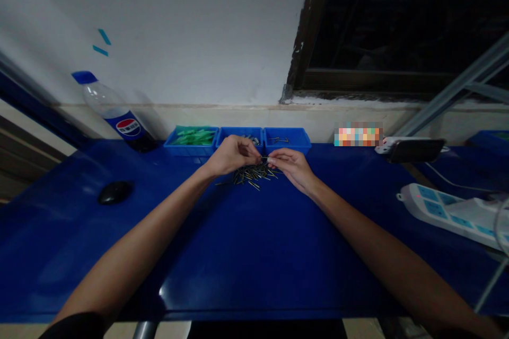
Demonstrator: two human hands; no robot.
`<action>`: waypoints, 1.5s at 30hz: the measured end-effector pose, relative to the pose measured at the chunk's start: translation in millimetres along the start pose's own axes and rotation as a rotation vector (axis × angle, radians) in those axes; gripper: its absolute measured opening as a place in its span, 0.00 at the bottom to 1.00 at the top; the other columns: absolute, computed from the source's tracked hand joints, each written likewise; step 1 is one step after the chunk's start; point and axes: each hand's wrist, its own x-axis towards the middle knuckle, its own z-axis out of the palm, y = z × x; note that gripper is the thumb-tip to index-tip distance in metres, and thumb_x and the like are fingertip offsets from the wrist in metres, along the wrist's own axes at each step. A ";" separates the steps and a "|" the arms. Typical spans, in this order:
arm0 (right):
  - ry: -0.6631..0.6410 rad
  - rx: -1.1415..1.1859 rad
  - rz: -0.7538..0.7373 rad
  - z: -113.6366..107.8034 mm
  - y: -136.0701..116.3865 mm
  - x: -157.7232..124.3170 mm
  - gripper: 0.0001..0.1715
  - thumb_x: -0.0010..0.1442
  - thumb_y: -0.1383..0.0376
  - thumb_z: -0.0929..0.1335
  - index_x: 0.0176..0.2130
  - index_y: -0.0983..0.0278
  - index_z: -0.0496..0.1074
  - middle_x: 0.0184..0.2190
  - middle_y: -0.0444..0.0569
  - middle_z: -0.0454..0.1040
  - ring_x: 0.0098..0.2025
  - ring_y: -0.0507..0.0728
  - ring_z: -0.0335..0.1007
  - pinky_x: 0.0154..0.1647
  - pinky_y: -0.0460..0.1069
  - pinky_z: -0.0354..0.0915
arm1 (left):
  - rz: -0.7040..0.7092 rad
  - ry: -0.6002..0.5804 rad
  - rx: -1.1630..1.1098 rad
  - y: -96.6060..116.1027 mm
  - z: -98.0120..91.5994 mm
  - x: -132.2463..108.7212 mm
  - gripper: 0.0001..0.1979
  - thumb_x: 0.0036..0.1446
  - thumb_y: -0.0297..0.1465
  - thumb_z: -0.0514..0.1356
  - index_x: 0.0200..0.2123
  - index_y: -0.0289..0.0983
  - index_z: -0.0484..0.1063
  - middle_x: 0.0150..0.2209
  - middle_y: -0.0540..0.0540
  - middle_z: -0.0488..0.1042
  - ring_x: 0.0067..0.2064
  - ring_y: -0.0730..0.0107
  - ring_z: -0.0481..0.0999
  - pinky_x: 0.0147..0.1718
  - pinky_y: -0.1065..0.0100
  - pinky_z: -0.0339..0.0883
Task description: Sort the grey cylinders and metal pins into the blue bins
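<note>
My left hand [233, 154] and my right hand [292, 167] meet above a loose pile of small dark metal pins [250, 175] on the blue table [254, 254]. Both hands are pinched, fingertips almost touching, and a thin pin seems to span between them. Just behind the hands stand three blue bins: the left bin [193, 137] holds green plastic pieces, the middle bin [242, 135] is partly hidden by my left hand, and the right bin [287, 140] holds a few pins.
A Pepsi bottle [113, 111] leans at the back left by the wall. A black mouse [115, 192] lies on the left. A phone on a stand [413, 149] and a white power strip [449, 212] sit on the right.
</note>
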 end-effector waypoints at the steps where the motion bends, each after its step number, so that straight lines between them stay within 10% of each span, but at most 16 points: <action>1: 0.025 -0.018 -0.012 -0.6 -0.3 1.1 0.15 0.48 0.57 0.83 0.35 0.59 0.83 0.30 0.46 0.82 0.32 0.56 0.79 0.42 0.55 0.76 | -0.001 -0.014 0.100 1.3 -2.7 -0.2 0.08 0.53 0.34 0.68 0.33 0.34 0.80 0.34 0.41 0.84 0.36 0.65 0.83 0.39 0.65 0.77; 8: 0.236 -0.141 -0.182 -12.8 -3.4 9.6 0.23 0.53 0.59 0.80 0.49 0.57 0.82 0.49 0.50 0.84 0.53 0.63 0.81 0.63 0.64 0.72 | -0.274 -0.344 0.898 23.7 -35.0 -15.3 0.24 0.45 0.29 0.75 0.47 0.37 0.76 0.40 0.44 0.81 0.37 0.61 0.80 0.32 0.66 0.68; 19: 0.173 -0.208 -0.143 -11.6 -0.2 4.3 0.18 0.58 0.55 0.76 0.47 0.58 0.80 0.42 0.51 0.84 0.35 0.57 0.80 0.38 0.55 0.75 | -0.403 -0.526 0.988 14.4 -18.5 -16.7 0.21 0.42 0.16 0.69 0.42 0.36 0.77 0.35 0.44 0.79 0.31 0.66 0.74 0.29 0.66 0.65; 26: 0.153 -0.195 -0.129 -8.9 -1.0 2.4 0.16 0.58 0.53 0.75 0.42 0.60 0.80 0.36 0.50 0.84 0.30 0.55 0.77 0.34 0.53 0.71 | -0.310 -0.413 1.007 21.7 -38.4 -15.2 0.19 0.52 0.17 0.64 0.48 0.34 0.78 0.30 0.46 0.78 0.30 0.71 0.72 0.30 0.68 0.60; 34: 0.104 -0.209 -0.105 -8.3 -0.5 1.0 0.18 0.57 0.51 0.77 0.42 0.60 0.81 0.31 0.47 0.83 0.29 0.55 0.76 0.33 0.52 0.70 | 0.148 -0.136 0.604 8.8 -16.9 1.7 0.17 0.56 0.25 0.61 0.49 0.35 0.78 0.37 0.44 0.82 0.37 0.67 0.80 0.37 0.69 0.70; 45: 0.049 -0.129 -0.013 -5.5 -0.3 1.1 0.19 0.47 0.54 0.83 0.35 0.61 0.83 0.29 0.47 0.83 0.30 0.55 0.78 0.38 0.53 0.74 | 0.175 -0.035 0.423 7.1 -0.4 3.1 0.13 0.54 0.28 0.67 0.43 0.33 0.74 0.37 0.43 0.81 0.36 0.64 0.84 0.33 0.69 0.73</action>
